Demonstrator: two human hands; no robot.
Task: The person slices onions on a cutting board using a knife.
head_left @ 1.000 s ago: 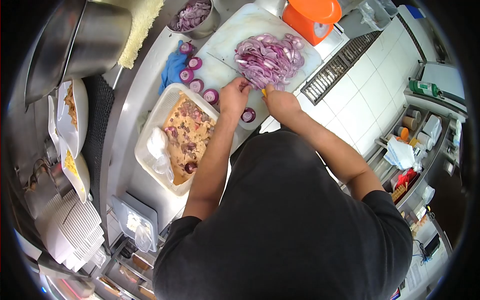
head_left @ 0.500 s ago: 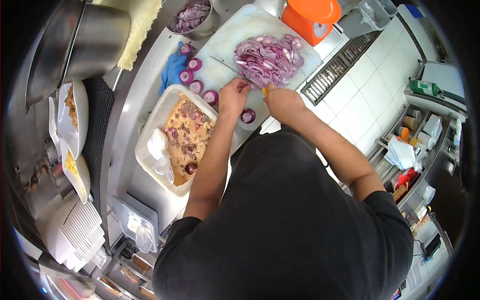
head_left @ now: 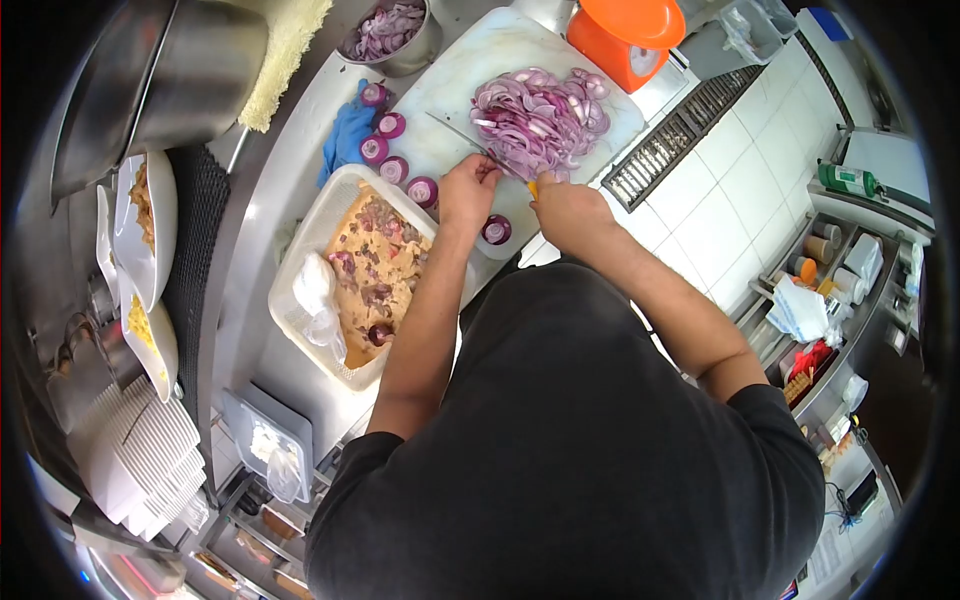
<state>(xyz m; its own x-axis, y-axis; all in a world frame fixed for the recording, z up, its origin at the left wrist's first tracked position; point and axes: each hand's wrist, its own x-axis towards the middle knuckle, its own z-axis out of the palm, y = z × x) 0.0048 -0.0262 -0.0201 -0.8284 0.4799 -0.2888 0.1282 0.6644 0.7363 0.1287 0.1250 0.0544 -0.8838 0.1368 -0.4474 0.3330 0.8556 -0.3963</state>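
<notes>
My right hand [head_left: 574, 213] is closed round the yellow handle of a knife [head_left: 456, 131], whose thin blade points away to the upper left over a white cutting board [head_left: 455, 75]. Close by the blade, my left hand [head_left: 468, 193] has its fingertips pinched together; what they hold, if anything, is hidden. A heap of sliced red onion [head_left: 540, 118] lies on the board just beyond both hands. One trimmed red onion half [head_left: 496, 229] sits between my wrists. More onion halves [head_left: 393, 169] form a row along the board's left edge.
A white basket [head_left: 283, 290] with orange-brown liquid, onion scraps and a plastic bag stands left of my left forearm. Beyond are a blue cloth or glove [head_left: 347, 138], a metal bowl of sliced onion [head_left: 410, 60] and an orange scale [head_left: 625, 50]. White dishes [head_left: 150, 250] stand far left.
The view has shifted very slightly. Both hands and the knife keep nearly the same place, and the onion heap looks the same.
</notes>
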